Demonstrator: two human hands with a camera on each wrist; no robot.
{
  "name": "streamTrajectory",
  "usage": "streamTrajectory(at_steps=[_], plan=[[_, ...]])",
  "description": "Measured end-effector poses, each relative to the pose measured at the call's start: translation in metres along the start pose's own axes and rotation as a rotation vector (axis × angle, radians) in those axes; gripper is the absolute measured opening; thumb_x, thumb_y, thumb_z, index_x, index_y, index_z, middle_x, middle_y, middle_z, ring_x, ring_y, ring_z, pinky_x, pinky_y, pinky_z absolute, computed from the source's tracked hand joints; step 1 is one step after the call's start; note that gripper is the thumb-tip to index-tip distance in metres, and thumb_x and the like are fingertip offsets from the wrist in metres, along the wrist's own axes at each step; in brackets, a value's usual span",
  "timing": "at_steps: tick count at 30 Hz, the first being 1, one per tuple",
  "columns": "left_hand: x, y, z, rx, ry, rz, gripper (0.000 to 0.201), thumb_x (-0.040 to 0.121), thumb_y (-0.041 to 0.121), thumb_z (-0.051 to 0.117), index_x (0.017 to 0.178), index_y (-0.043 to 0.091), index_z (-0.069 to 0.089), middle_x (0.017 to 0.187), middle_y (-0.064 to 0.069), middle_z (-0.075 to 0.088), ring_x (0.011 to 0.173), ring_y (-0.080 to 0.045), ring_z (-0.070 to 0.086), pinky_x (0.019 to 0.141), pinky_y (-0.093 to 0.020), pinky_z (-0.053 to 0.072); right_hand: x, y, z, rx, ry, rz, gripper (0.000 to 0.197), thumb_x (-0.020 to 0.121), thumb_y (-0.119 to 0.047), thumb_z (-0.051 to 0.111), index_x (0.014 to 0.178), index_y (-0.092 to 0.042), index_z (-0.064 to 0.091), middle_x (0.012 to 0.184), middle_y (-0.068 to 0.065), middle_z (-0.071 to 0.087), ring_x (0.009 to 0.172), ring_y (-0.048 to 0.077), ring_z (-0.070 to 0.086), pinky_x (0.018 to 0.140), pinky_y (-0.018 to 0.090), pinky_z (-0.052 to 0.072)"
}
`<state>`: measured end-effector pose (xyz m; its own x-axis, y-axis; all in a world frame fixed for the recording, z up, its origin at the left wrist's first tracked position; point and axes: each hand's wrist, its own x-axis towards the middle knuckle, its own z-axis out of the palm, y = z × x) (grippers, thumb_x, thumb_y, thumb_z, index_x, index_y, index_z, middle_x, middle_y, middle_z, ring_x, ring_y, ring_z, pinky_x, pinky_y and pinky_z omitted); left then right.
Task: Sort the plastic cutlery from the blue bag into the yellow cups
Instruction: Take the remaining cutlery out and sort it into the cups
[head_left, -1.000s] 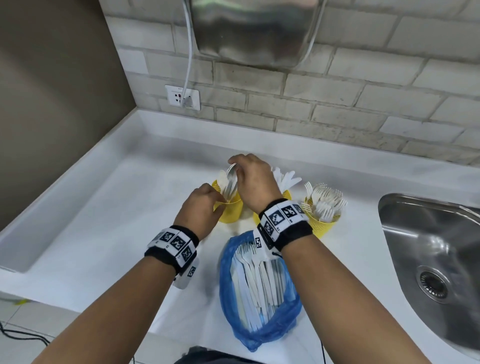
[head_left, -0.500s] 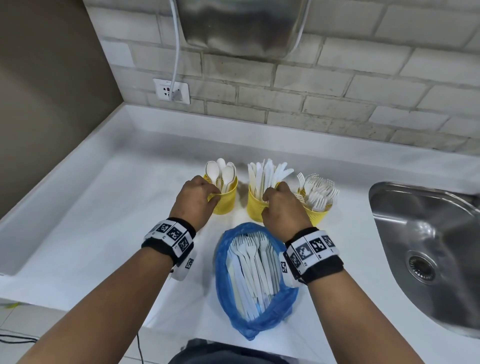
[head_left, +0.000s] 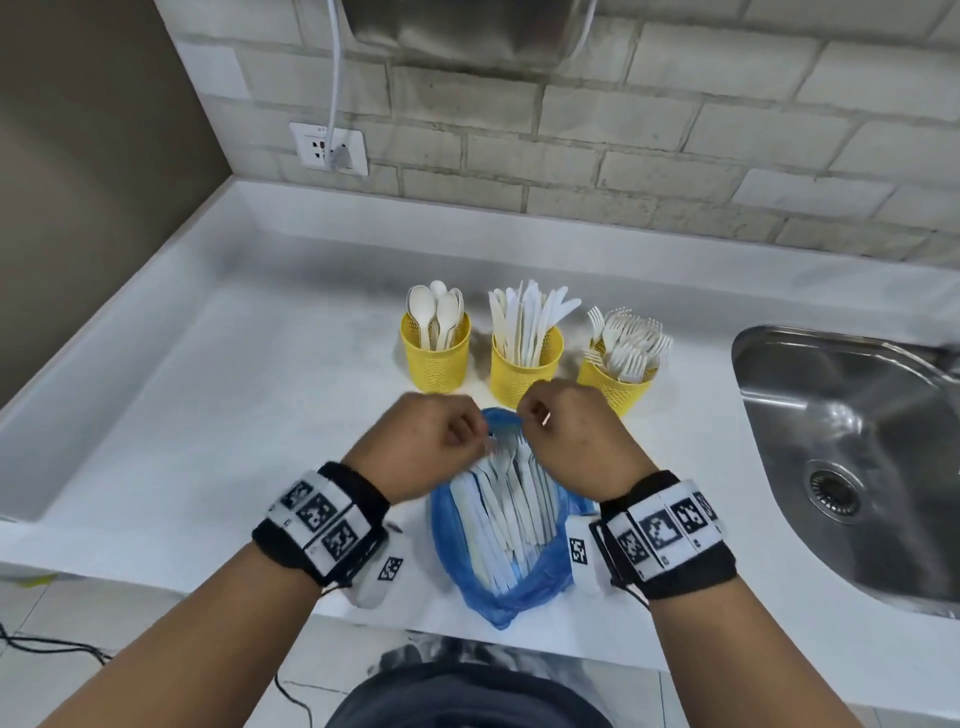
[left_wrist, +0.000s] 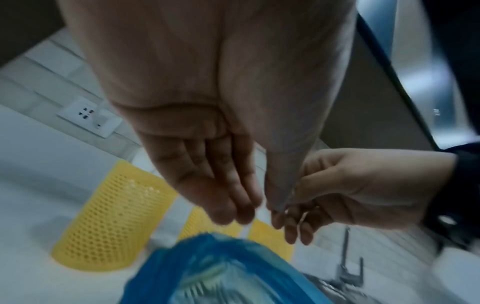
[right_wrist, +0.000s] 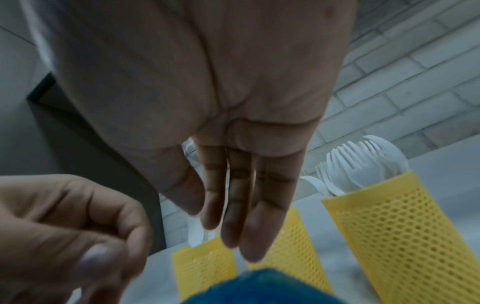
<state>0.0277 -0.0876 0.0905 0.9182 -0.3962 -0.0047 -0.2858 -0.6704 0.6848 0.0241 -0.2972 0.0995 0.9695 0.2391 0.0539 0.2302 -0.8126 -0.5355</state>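
Note:
Three yellow mesh cups stand in a row: spoons (head_left: 435, 358), knives (head_left: 525, 369), forks (head_left: 615, 384). In front of them lies the blue bag (head_left: 498, 587), its mouth wide and several white forks and knives (head_left: 506, 499) inside. Both hands are at the bag's far rim, almost touching. My left hand (head_left: 470, 441) has its fingers bent down and pinches a thin white piece (left_wrist: 246, 229) at the bag mouth. My right hand (head_left: 535, 423) curls beside it, with a white sliver (head_left: 544, 418) between its fingers. What kind of cutlery either piece is, I cannot tell.
A steel sink (head_left: 852, 447) is sunk into the white counter (head_left: 234, 405) at the right. A wall socket (head_left: 328, 148) with a white cable sits on the brick wall behind. The counter's front edge runs just below the bag.
My right hand left the spoon cup and came back to the bag mouth. My left hand let go of that cup and moved right to meet it.

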Motion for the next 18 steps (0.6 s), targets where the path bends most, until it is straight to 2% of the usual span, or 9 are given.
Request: streamTrajectory(at_steps=[3, 7, 10, 12, 14, 16, 17, 18], plan=[[-0.021, -0.003, 0.024, 0.119, -0.246, 0.098, 0.015, 0.092, 0.042, 0.070, 0.095, 0.029, 0.075, 0.091, 0.014, 0.071, 0.085, -0.001, 0.064, 0.083, -0.030, 0.054, -0.021, -0.001, 0.015, 0.007, -0.200, 0.039, 0.018, 0.094, -0.013, 0.053, 0.088, -0.010, 0.069, 0.087, 0.005, 0.073, 0.085, 0.024, 0.066, 0.077, 0.039, 0.049], [-0.038, -0.015, 0.044, 0.290, -0.395, 0.079, 0.028, 0.097, 0.052, 0.057, 0.096, 0.028, 0.071, 0.095, 0.012, 0.067, 0.085, -0.006, 0.059, 0.081, -0.032, 0.051, -0.037, 0.009, 0.034, -0.023, -0.411, 0.107, 0.024, 0.098, -0.012, 0.046, 0.098, -0.004, 0.068, 0.099, 0.011, 0.073, 0.095, 0.026, 0.066, 0.086, 0.040, 0.049], [-0.044, -0.018, 0.049, 0.504, -0.387, 0.071, 0.038, 0.100, 0.057, 0.046, 0.088, 0.025, 0.063, 0.087, 0.005, 0.068, 0.079, -0.018, 0.063, 0.074, -0.034, 0.048, -0.045, 0.019, 0.040, -0.039, -0.450, 0.132, 0.024, 0.099, -0.013, 0.045, 0.090, -0.003, 0.065, 0.093, 0.012, 0.071, 0.087, 0.024, 0.063, 0.073, 0.034, 0.047], [-0.044, -0.018, 0.049, 0.625, -0.339, 0.032, 0.040, 0.102, 0.055, 0.040, 0.088, 0.024, 0.061, 0.086, 0.002, 0.069, 0.077, -0.022, 0.063, 0.070, -0.033, 0.039, -0.047, 0.024, 0.040, -0.049, -0.482, 0.163, 0.023, 0.099, -0.012, 0.045, 0.086, -0.003, 0.062, 0.090, 0.013, 0.069, 0.081, 0.023, 0.061, 0.066, 0.030, 0.042], [-0.044, -0.019, 0.050, 0.707, -0.315, -0.053, 0.039, 0.103, 0.052, 0.035, 0.092, 0.025, 0.061, 0.090, 0.001, 0.071, 0.078, -0.023, 0.065, 0.072, -0.034, 0.034, -0.046, 0.028, 0.038, -0.074, -0.498, 0.195, 0.023, 0.099, -0.013, 0.046, 0.081, -0.005, 0.058, 0.087, 0.011, 0.067, 0.078, 0.022, 0.059, 0.059, 0.026, 0.038], [-0.042, -0.020, 0.052, 0.744, -0.301, -0.175, 0.037, 0.103, 0.052, 0.035, 0.091, 0.024, 0.056, 0.092, 0.001, 0.071, 0.080, -0.023, 0.065, 0.075, -0.036, 0.033, -0.045, 0.030, 0.036, -0.107, -0.474, 0.227, 0.032, 0.100, -0.017, 0.048, 0.069, -0.014, 0.047, 0.075, 0.004, 0.056, 0.074, 0.021, 0.053, 0.051, 0.022, 0.028], [-0.041, -0.019, 0.054, 0.748, -0.296, -0.235, 0.036, 0.103, 0.052, 0.035, 0.089, 0.023, 0.052, 0.092, 0.001, 0.071, 0.080, -0.023, 0.065, 0.076, -0.036, 0.032, -0.045, 0.031, 0.035, -0.116, -0.456, 0.251, 0.036, 0.100, -0.020, 0.049, 0.065, -0.017, 0.040, 0.072, 0.002, 0.053, 0.073, 0.022, 0.051, 0.050, 0.022, 0.026], [-0.039, -0.017, 0.057, 0.751, -0.292, -0.281, 0.036, 0.103, 0.052, 0.036, 0.087, 0.022, 0.050, 0.090, 0.002, 0.070, 0.080, -0.023, 0.065, 0.076, -0.035, 0.033, -0.044, 0.031, 0.034, -0.120, -0.437, 0.271, 0.039, 0.100, -0.022, 0.050, 0.063, -0.019, 0.037, 0.074, 0.005, 0.056, 0.074, 0.024, 0.053, 0.051, 0.023, 0.027]])
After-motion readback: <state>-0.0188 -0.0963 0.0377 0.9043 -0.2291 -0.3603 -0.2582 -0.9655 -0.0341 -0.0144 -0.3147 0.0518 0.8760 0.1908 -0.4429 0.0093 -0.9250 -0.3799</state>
